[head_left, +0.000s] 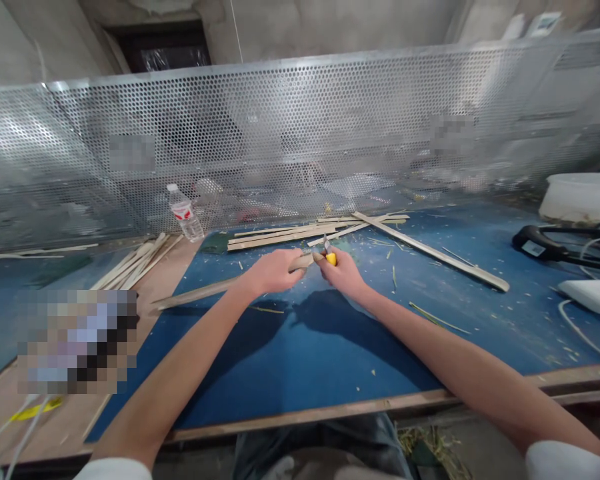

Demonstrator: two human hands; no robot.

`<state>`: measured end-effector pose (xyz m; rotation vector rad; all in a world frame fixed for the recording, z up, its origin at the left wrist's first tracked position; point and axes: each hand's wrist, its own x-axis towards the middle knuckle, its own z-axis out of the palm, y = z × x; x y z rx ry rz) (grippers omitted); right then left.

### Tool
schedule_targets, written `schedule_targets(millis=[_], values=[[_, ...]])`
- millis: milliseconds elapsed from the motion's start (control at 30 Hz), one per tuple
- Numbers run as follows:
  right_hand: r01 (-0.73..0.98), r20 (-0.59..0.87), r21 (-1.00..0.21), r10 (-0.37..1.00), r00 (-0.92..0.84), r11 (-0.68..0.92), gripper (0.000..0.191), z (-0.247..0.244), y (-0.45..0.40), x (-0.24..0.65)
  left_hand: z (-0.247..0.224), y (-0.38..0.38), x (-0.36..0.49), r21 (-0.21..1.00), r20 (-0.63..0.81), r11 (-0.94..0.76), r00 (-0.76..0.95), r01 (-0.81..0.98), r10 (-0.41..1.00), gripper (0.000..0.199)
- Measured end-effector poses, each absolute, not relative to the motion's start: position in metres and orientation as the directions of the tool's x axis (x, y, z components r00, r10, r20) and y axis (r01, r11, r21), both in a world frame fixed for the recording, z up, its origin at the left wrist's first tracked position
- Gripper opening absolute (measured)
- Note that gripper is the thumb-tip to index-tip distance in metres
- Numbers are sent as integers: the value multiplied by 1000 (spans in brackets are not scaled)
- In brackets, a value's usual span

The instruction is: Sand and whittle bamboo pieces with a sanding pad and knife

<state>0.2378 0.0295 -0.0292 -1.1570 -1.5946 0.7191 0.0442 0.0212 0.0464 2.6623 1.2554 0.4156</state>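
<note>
My left hand (pixel 276 272) is closed around a long flat wooden strip, perhaps bamboo (pixel 200 293). One end of the strip pokes out past my thumb, and the rest runs back to the left over the blue mat (pixel 260 373). Facing it, my right hand (pixel 346 275) grips a yellow-handled knife (pixel 331 259), its short blade pointing up and away. The fingertips of that hand are close to the strip's near end; whether the blade touches it I cannot tell. Both hands are above the middle of the mat, casting shadows on it.
More strips (pixel 280 237) lie behind my hands, with one long strip (pixel 440 255) slanting right. A bundle (pixel 135 260) and a water bottle (pixel 185 213) are at left. Perforated metal screen (pixel 290 133) spans the back. A black looped object (pixel 540 245) and white tub (pixel 580 197) sit right.
</note>
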Motion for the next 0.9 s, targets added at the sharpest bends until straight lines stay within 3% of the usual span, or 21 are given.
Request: schedule_targets(millis=[133,467,600,900], values=[[309,364,-877,929,-67,367,35,-31,31,238,42,27,41,248,136,-700,691,670,710,9],[325,365,-870,927,-85,372,38,-29,29,239,43,25,39,196,0,-635,648,747,762,29],[339,389,-860,920,-51,382,37,-31,30,239,40,25,40,129,34,-620,621,774,783,38],[500,511,-722,856,-81,478,34,-30,24,239,45,28,37,122,208,-657,628,744,750,42]])
